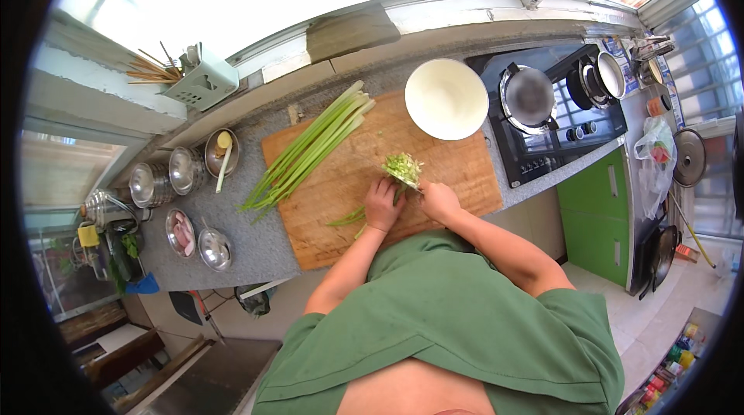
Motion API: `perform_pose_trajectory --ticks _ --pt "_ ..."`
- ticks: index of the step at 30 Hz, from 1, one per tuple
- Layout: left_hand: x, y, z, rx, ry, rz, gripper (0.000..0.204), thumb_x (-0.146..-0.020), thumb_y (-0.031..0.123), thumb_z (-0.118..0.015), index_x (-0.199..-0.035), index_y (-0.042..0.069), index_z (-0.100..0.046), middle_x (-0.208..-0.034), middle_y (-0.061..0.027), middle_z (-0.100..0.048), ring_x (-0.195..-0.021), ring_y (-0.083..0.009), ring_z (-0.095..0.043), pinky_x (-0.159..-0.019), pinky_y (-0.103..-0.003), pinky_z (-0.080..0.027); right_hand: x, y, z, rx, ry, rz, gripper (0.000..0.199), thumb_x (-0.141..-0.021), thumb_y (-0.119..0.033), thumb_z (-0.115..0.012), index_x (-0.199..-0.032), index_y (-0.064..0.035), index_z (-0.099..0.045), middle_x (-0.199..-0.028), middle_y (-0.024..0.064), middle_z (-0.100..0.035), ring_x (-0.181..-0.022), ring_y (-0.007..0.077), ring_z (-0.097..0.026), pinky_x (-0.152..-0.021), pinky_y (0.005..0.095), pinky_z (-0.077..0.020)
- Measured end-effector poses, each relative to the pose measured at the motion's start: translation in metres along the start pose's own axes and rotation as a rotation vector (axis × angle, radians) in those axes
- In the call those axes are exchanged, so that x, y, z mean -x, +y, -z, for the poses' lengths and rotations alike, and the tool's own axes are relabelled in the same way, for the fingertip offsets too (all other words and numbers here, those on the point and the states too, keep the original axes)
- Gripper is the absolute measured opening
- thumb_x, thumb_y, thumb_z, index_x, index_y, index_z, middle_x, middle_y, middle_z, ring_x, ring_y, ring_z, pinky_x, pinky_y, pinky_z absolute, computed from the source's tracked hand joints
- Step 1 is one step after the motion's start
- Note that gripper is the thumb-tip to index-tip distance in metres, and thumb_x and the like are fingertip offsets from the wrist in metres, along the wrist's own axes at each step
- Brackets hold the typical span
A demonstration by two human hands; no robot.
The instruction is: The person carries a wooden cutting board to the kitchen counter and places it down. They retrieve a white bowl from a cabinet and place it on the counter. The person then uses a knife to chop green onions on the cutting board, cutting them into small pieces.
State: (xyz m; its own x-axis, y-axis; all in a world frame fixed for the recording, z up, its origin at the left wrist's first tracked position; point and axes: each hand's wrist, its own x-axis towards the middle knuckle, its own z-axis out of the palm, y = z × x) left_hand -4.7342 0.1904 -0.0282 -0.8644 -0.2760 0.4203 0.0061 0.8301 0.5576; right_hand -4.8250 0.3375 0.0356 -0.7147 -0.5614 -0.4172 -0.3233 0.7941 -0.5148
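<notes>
A wooden cutting board [465, 171] lies on the counter in front of me. My right hand [439, 203] is closed round the handle of a kitchen knife [404, 181]; its handle is mostly hidden in my grip. Beside the blade, my left hand [382, 203] presses down on a few green stalks [348, 219], whose ends stick out to its left. Chopped pale-green pieces [404, 165] lie heaped along the far side of the blade. A bundle of long green stalks [314, 144] rests across the board's left part.
A white bowl [446, 99] stands at the board's far right, with a gas stove [529, 97] beyond it. Several metal bowls, one with pinkish meat [180, 234], sit on the counter at left. A pale green utensil holder [203, 78] is mounted near the window.
</notes>
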Motion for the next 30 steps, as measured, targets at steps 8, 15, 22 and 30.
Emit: perform_pose_trajectory --ticks 8,15,22,30 --pt "0.002 -0.002 -0.002 0.007 0.002 0.006 0.024 -0.068 0.011 -0.071 -0.089 0.006 -0.063 -0.097 -0.0122 -0.059 -0.098 -0.0344 -0.055 -0.083 -0.043 -0.050 0.007 -0.004 0.014 0.049 -0.067 -0.009 0.021 -0.081 -0.012 -0.055 -0.098 -0.0057 -0.066 -0.082 0.0245 -0.067 -0.081 0.0430 -0.065 -0.073 0.0535 -0.0506" --pt "0.002 -0.002 -0.003 0.026 0.021 0.001 0.023 -0.068 0.012 -0.071 -0.088 0.006 -0.063 -0.096 -0.0117 -0.059 -0.094 -0.0342 -0.056 -0.080 -0.043 -0.050 -0.004 -0.007 0.013 0.098 -0.166 -0.036 0.022 -0.079 -0.009 -0.054 -0.098 -0.0063 -0.066 -0.088 0.0239 -0.068 -0.085 0.0422 -0.065 -0.075 0.0529 -0.0507" --pt "0.006 -0.001 -0.004 0.002 -0.004 0.049 0.022 -0.069 0.012 -0.072 -0.088 0.006 -0.064 -0.096 -0.0102 -0.060 -0.093 -0.0325 -0.057 -0.078 -0.042 -0.050 -0.008 -0.009 -0.006 0.018 -0.052 -0.066 0.023 -0.080 -0.010 -0.055 -0.101 -0.0072 -0.064 -0.089 0.0237 -0.067 -0.085 0.0415 -0.065 -0.076 0.0519 -0.0509" --pt "0.005 -0.001 -0.003 0.008 0.015 0.038 0.024 -0.069 0.013 -0.071 -0.091 0.006 -0.064 -0.098 -0.0108 -0.059 -0.099 -0.0327 -0.057 -0.082 -0.042 -0.051 0.011 -0.012 0.014 0.009 -0.043 -0.011 0.021 -0.082 -0.014 -0.055 -0.101 -0.0074 -0.063 -0.084 0.0246 -0.067 -0.082 0.0428 -0.064 -0.075 0.0531 -0.0506"
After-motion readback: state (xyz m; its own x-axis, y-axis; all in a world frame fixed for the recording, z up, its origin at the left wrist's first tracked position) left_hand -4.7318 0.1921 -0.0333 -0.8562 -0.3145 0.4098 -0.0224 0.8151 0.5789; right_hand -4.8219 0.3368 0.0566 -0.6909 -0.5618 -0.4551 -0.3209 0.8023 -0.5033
